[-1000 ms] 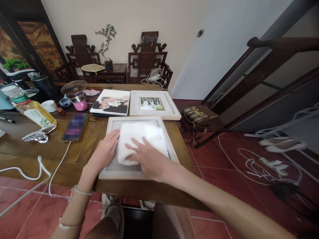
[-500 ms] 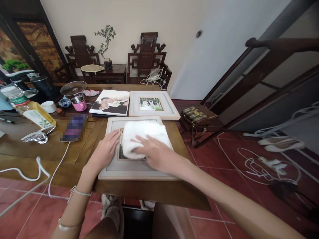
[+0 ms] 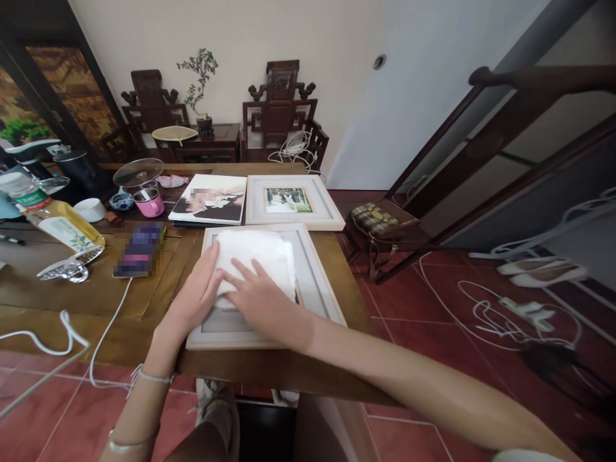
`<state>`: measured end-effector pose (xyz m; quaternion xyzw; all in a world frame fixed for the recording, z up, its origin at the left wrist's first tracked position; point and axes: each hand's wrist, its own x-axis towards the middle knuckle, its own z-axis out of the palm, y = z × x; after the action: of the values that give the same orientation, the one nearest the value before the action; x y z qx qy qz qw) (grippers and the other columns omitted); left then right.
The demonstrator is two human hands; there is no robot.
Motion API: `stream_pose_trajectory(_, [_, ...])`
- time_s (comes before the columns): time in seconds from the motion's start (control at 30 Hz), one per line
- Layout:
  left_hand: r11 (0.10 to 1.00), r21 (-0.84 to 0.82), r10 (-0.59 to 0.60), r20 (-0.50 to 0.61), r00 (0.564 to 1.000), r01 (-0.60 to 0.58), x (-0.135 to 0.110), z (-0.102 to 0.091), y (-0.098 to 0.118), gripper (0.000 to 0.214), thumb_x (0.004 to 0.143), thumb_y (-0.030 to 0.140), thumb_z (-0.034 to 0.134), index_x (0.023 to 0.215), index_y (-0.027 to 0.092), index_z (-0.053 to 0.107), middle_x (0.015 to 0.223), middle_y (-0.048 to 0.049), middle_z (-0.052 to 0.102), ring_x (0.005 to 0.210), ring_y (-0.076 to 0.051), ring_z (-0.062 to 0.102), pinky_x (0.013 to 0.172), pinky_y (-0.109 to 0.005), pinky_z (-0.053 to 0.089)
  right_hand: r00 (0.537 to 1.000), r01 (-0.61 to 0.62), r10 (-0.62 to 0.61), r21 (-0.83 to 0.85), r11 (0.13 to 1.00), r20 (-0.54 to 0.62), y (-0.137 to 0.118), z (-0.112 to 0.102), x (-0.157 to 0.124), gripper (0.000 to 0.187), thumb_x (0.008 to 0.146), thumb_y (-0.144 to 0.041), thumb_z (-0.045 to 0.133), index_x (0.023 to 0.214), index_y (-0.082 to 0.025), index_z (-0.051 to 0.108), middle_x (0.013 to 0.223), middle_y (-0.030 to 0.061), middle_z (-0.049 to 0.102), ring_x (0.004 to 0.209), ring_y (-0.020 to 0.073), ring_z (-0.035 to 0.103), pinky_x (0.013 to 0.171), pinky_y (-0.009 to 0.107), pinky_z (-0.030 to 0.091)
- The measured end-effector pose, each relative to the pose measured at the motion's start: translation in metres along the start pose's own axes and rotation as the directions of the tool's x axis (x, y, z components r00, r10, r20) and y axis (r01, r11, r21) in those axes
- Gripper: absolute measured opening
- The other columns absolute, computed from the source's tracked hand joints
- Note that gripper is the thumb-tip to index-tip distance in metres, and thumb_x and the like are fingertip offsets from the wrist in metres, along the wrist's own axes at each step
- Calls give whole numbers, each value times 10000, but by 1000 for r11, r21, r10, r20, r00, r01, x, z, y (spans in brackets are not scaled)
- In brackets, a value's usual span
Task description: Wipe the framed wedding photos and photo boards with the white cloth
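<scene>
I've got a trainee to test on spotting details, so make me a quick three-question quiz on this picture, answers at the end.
1. Multiple choice: What are the right hand's fingers spread over?
A) a plaid bag
B) a white cloth
C) a pink mug
2. True or false: The left hand is lifting the bottle.
3. Count: How many pale-edged frames lie on the table?

Key:
1. B.
2. False; the left hand is by the white cloth's left edge, at the near frame.
3. Two: the near frame, partly covered by the white cloth, and a far frame beyond it.
</scene>
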<state>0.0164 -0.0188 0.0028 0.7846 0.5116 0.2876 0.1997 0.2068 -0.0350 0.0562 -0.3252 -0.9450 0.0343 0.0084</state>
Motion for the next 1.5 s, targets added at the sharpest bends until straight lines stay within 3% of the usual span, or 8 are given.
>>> stream_pose_trajectory(0.27, [994,75,-83,38,996,80,1,1,3,701,1012,536,279,1563,105,244,1624,-157,266,1507,-285,239,1227,-502,205,967,25,-58,134,991,246,2,-21,-46,535,744,27,538,1206,-179,709,1545,94,432,1437,348,358,1128,515,364])
stream_pose_trajectory(0.43, [986,163,-36,64,997,25,1,1,5,640,1012,495,346,1549,150,294,1607,-153,312,1492,-289,281,1200,-521,266,905,-364,338,60,929,260,33,-50,-67,590,764,52,425,1194,-222,722,1132,134,732,1043,311,691,867,405,515])
stream_pose_trajectory(0.57, [980,200,-12,69,998,-2,0,2,2,590,1020,442,360,1533,153,331,1590,-144,351,1489,-271,292,1196,-515,280,831,-556,557,-45,830,5,56,-57,-52,560,816,26,406,1285,-162,646,1083,172,721,1007,328,690,784,405,525])
stream_pose_trajectory(0.67, [978,205,17,63,998,-29,2,3,-1,575,1020,421,370,1522,142,354,1573,-147,384,1480,-273,314,1191,-517,297,887,-438,414,-89,894,-203,68,-47,-23,541,815,42,453,1301,-129,617,1407,192,564,1325,353,499,973,468,472])
stream_pose_trajectory(0.73, [978,201,49,56,997,-59,3,3,-3,551,1019,413,372,1492,133,407,1547,-152,427,1468,-275,338,1191,-507,306,971,-206,191,-101,973,-143,70,-35,-4,571,792,72,483,1300,-149,621,1535,151,441,1441,328,350,1087,483,379])
stream_pose_trajectory(0.83, [977,189,87,49,995,-94,5,3,-5,494,1023,390,362,1415,129,509,1506,-153,482,1440,-268,386,1194,-491,311,1000,-10,10,-46,999,1,66,-18,14,572,787,79,494,1269,-187,649,1523,120,469,1409,271,411,1064,412,400])
stream_pose_trajectory(1.27, [982,179,45,45,998,-53,2,5,-8,480,1021,362,374,1436,150,491,1539,-128,445,1459,-249,357,1188,-516,323,947,-297,304,-79,952,102,88,-29,-27,557,747,76,441,1117,-202,751,1283,175,660,1034,294,673,785,343,450])
stream_pose_trajectory(1.5, [980,187,69,35,997,-74,4,4,-5,470,1021,348,377,1420,135,504,1525,-139,463,1449,-238,374,1204,-487,307,935,-295,296,-33,955,195,51,-44,-61,576,681,89,441,1085,-175,756,1009,139,742,936,256,679,766,309,434])
